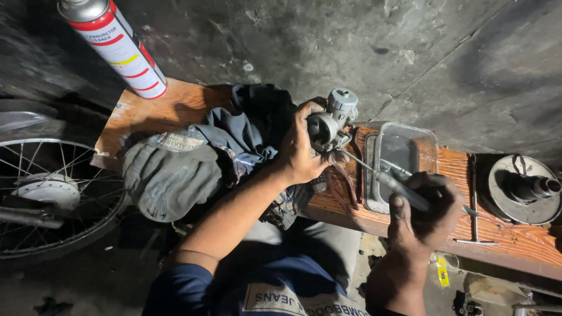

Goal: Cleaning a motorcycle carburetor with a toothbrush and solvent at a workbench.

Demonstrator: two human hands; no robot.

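Held off the counter (175,108) in the left hand (301,153), grip clamped round its body: the carburetor (331,124), just left of the clear tray (404,153), already out and apart from any engine. Worked at its underside with a screwdriver (391,181), handle shut tight in the right hand (426,212), shaft tip reaching up to the carburetor from below the tray. Judged partway through: no loose screws or parts made out in the tray, spray can (114,44) standing unused well left of the tray, rags (193,158) heaped between can and carburetor, body looking still whole.
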